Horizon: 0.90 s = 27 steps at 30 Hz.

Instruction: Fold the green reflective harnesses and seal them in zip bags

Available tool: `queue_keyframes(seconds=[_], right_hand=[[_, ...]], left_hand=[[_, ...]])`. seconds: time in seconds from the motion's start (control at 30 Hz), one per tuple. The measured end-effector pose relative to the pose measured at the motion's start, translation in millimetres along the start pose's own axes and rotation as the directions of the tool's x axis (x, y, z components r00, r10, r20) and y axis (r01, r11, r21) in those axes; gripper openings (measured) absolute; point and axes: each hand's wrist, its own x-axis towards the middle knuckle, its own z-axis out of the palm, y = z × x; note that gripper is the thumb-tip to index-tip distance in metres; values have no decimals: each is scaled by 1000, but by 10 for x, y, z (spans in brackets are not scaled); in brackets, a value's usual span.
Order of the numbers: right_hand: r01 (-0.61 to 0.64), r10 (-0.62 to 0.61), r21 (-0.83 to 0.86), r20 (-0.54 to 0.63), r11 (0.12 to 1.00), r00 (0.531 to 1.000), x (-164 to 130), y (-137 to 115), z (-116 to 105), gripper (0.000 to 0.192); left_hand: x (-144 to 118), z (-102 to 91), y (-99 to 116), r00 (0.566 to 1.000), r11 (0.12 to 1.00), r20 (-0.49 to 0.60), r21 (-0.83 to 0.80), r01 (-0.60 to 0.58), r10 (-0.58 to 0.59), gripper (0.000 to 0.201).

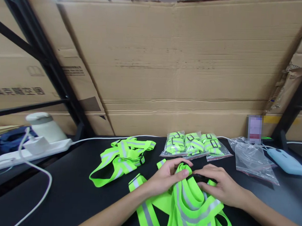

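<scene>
A neon-green reflective strap vest (188, 209) with silver stripes lies bunched at the front of the black table. My left hand (170, 176) pinches the upper end of its gathered straps between thumb and fingers. On the other side, my right hand (220, 185) is closed on a black part of the same vest, perhaps a buckle, which the fingers partly cover. Loops of webbing hang down below both hands, and a wide strap (148, 214) trails to the left. Another reflective strap vest (123, 155) lies loosely heaped to the left, apart from my hands.
Behind my hands, clear bags (190, 143) hold folded green straps. Clear plastic bags (254, 162) and a light-blue device (287, 161) lie at right. A power strip (29, 154), white cable (48, 182) and pale bottle (46, 126) occupy the left. Cardboard (181, 67) walls the back.
</scene>
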Motion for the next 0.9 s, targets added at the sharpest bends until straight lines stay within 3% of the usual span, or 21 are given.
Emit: queue_keyframes(seconds=[0.1,0.23,0.43,0.57,0.67,0.73,0.9], right_hand=[[-54,53,-32,-32,998,998,-17,51,-36,32],[-158,156,-36,-36,987,987,-68,177,-124,37],[-127,128,37,-29,991,991,-68,279,-239,61],[-160,160,24,-30,987,987,-57,275,-299,76],[-171,169,-69,-40,983,985,-75,289,-322,92],[-140,137,-110,-38,984,990,-80,290,-309,88],[-100,99,-126,-11,987,995,-35,222,-222,30]], left_hand=[[36,-48,-27,989,994,-146,107,22,-6,46],[77,-224,-28,932,979,-361,181,91,-20,48],[101,-641,19,763,975,-645,190,116,35,50],[100,-813,19,654,979,-755,163,126,42,52],[96,-836,22,640,978,-768,153,142,27,53],[94,-824,27,658,976,-753,162,145,27,53],[86,-823,42,676,967,-736,200,160,40,52]])
